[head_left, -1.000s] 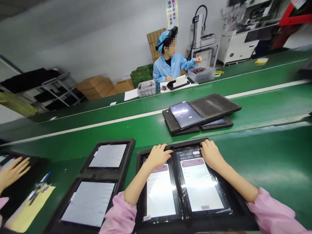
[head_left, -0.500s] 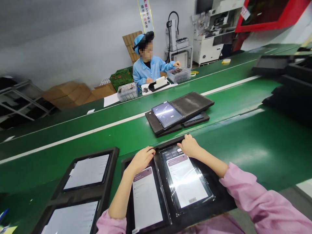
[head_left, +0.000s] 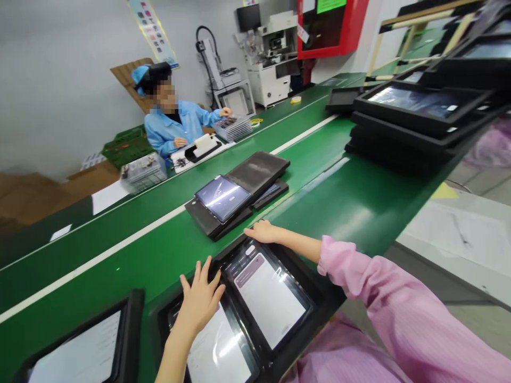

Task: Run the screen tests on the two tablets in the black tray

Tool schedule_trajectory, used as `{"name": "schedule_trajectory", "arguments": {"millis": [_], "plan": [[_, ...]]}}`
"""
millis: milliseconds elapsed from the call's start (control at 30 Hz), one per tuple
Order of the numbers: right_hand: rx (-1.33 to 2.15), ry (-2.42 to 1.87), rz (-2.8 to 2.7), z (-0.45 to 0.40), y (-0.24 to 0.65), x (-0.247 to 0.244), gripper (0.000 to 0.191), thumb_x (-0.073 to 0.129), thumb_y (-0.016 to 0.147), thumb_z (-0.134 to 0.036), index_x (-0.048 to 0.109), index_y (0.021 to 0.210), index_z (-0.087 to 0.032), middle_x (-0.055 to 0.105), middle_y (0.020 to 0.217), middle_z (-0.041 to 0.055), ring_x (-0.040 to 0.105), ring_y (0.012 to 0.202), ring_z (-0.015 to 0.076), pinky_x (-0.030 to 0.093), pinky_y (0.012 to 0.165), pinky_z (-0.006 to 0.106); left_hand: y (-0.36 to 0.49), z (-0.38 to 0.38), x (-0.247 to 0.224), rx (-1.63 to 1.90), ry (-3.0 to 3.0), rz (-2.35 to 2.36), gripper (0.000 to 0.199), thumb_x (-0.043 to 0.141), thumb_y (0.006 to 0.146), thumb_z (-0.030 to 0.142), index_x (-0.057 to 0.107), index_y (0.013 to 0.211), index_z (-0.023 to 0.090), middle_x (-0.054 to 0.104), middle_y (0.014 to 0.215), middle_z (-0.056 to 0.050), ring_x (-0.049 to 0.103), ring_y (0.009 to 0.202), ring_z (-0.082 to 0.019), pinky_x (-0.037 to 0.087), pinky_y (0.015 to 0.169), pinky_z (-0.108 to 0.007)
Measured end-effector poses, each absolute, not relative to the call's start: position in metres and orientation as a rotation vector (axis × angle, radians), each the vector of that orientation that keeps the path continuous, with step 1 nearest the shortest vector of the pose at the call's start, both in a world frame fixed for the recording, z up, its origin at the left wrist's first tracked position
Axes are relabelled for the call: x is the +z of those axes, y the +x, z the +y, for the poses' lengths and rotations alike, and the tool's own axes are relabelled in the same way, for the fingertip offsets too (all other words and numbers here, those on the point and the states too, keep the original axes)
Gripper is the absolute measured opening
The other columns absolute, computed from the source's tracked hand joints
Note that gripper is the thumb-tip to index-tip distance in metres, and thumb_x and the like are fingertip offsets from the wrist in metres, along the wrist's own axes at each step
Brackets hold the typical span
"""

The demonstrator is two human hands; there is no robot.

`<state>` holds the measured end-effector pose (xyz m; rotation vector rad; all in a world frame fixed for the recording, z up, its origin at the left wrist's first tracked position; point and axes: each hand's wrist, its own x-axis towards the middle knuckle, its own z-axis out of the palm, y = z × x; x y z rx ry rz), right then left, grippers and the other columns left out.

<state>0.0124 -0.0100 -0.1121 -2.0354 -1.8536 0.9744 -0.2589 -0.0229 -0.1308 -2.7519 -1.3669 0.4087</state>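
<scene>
The left hand point(head_left: 199, 300) is lying flat with fingers spread apart, palm down on the far end of the left tablet point(head_left: 217, 354), gripping nothing. That tablet is sitting lit in the left well of a black tray point(head_left: 319, 298) at the near edge of the green belt point(head_left: 359, 202). The right hand point(head_left: 261, 232) is resting on the far rim of the same tray, just beyond the top edge of the right tablet point(head_left: 269, 298); its fingers are lying loosely together on the rim, and whether they are pinching anything cannot be told. The right tablet is lying just beside the left one, screen up, white and wrapped in glossy film, its near part clear of both hands.

Just past the right hand, a stack of trays point(head_left: 239, 191) is lying on the belt with a dark tablet on top. Another tray point(head_left: 80, 351) with a white screen is sitting to the left. A taller stack point(head_left: 415, 122) is standing at the right. Across the belt, a person in blue point(head_left: 175, 125) is sitting at a bench.
</scene>
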Motion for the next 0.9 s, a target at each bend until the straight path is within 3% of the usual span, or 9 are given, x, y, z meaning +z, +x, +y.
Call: {"name": "schedule_trajectory", "arguments": {"millis": [133,267,367,433,567,667,733,800,900], "plan": [[1.190,-1.948,-1.721,-0.006,0.024,-0.104,0.050,0.042,0.107,-0.052,0.063,0.114,-0.007,0.070,0.094,0.0112,0.068,0.085,0.0235,0.054,0.074,0.030,-0.255,-0.018,-0.136,0.344,-2.769,-1.268,0.047,0.032,0.103,0.033,0.075,0.115,0.018,0.028,0.163,-0.021,0.025,0.150,-0.045,0.030,0.108,-0.079],[1.229,-1.911,-1.683,-0.008,0.019,-0.108,0.062,0.072,0.092,-0.053,0.055,0.122,-0.002,0.070,0.087,0.0086,0.066,0.071,0.0213,0.053,0.059,0.028,-0.258,-0.014,-0.140,0.300,-2.779,-1.242,0.048,0.031,0.102,0.032,0.076,0.111,0.018,0.031,0.161,-0.022,0.029,0.149,-0.044,0.032,0.110,-0.076],[1.133,-1.922,-1.707,-0.007,0.012,-0.116,0.074,0.090,0.076,-0.042,0.053,0.124,-0.002,0.069,0.101,0.0143,0.067,0.084,0.0244,0.053,0.063,0.027,-0.261,-0.012,-0.142,0.258,-2.809,-1.241,0.051,0.030,0.101,0.034,0.077,0.111,0.019,0.032,0.161,-0.021,0.031,0.149,-0.043,0.033,0.112,-0.072],[1.069,-1.935,-1.735,-0.006,0.011,-0.120,0.071,0.092,0.073,-0.039,0.055,0.120,-0.003,0.068,0.105,0.0165,0.067,0.091,0.0264,0.053,0.066,0.028,-0.264,-0.010,-0.142,0.217,-2.829,-1.260,0.052,0.028,0.101,0.036,0.076,0.114,0.022,0.034,0.161,-0.017,0.032,0.148,-0.041,0.034,0.113,-0.070],[0.934,-1.934,-1.820,-0.015,0.019,-0.116,0.053,0.085,0.082,-0.046,0.060,0.110,-0.008,0.068,0.103,0.0146,0.067,0.094,0.0280,0.054,0.073,0.029,-0.283,0.001,-0.139,0.070,-2.843,-1.445,0.054,0.025,0.100,0.040,0.072,0.123,0.027,0.049,0.153,-0.012,0.048,0.139,-0.038,0.037,0.113,-0.066],[0.754,-1.895,-1.899,-0.037,0.026,-0.108,0.037,0.073,0.093,-0.044,0.062,0.105,-0.010,0.064,0.107,0.0148,0.064,0.100,0.0294,0.054,0.083,0.034,-0.303,0.011,-0.135,-0.023,-2.946,-1.598,0.051,0.031,0.097,0.042,0.077,0.112,0.027,0.062,0.140,-0.009,0.064,0.121,-0.030,0.049,0.107,-0.051],[0.617,-1.861,-1.938,-0.057,0.029,-0.108,0.027,0.067,0.098,-0.035,0.062,0.109,-0.011,0.059,0.116,0.0165,0.058,0.111,0.0312,0.050,0.095,0.039,-0.313,0.014,-0.134,-0.047,-3.020,-1.626,0.044,0.038,0.094,0.042,0.078,0.107,0.028,0.065,0.135,-0.007,0.065,0.118,-0.028,0.052,0.103,-0.044],[0.507,-1.788,-1.985,-0.077,0.031,-0.117,0.019,0.063,0.099,-0.027,0.061,0.112,-0.013,0.056,0.123,0.0168,0.053,0.118,0.0312,0.045,0.104,0.044,-0.318,0.012,-0.136,-0.057,-3.032,-1.640,0.036,0.047,0.091,0.042,0.077,0.108,0.030,0.064,0.135,-0.006,0.064,0.119,-0.029,0.051,0.104,-0.046],[0.348,-1.573,-2.019,-0.103,0.033,-0.147,0.013,0.053,0.100,-0.022,0.063,0.107,-0.017,0.057,0.121,0.0145,0.054,0.116,0.0290,0.047,0.103,0.046,-0.316,0.006,-0.140,-0.053,-2.994,-1.688,0.027,0.062,0.086,0.038,0.077,0.107,0.031,0.063,0.135,-0.006,0.062,0.121,-0.031,0.047,0.107,-0.049]]}}
